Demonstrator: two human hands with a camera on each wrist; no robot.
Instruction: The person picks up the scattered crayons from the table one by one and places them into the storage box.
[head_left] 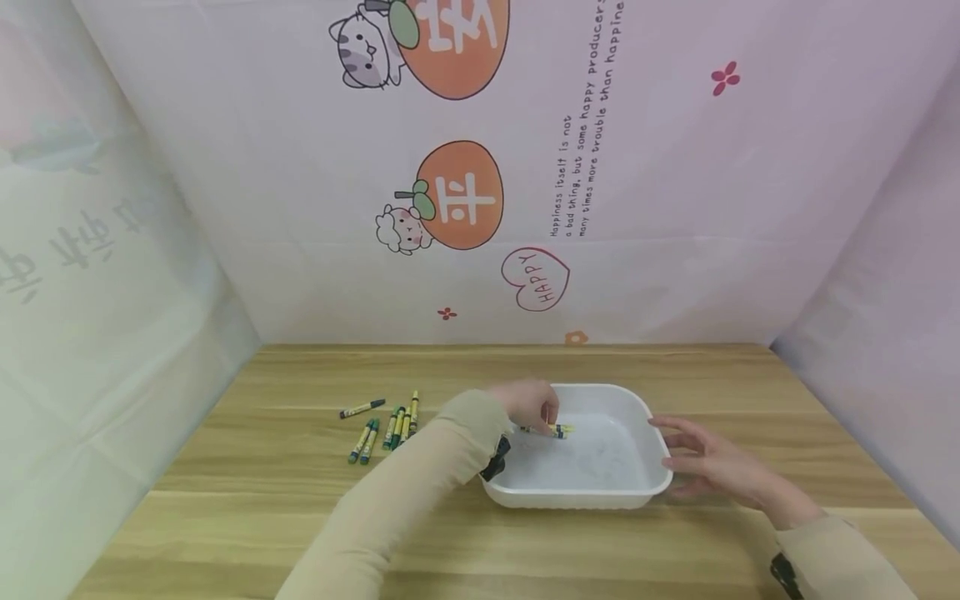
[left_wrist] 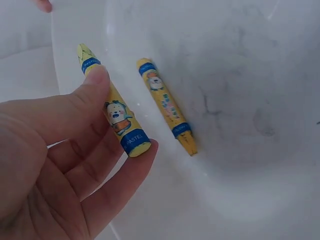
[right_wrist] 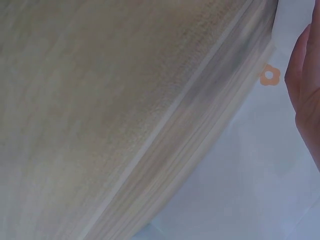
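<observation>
My left hand point(head_left: 528, 402) is above the left part of a white plastic tray point(head_left: 573, 500). In the left wrist view it pinches a pale yellow oil pastel crayon point(left_wrist: 118, 114) between thumb and fingers. A darker yellow crayon point(left_wrist: 166, 104) lies on the tray floor beside it, apart from the held one. Against the tray's right side rests my right hand point(head_left: 708, 462), fingers extended and touching the rim and outer wall. Only an edge of that right hand point(right_wrist: 306, 85) shows in the right wrist view.
On the wooden table point(head_left: 247, 508), left of the tray, lie several crayons with green and blue ends, among them a lone dark blue one point(head_left: 362, 408) and a green pair point(head_left: 364, 441). My left forearm point(head_left: 405, 492) partly covers the group. A printed curtain point(head_left: 660, 275) stands behind.
</observation>
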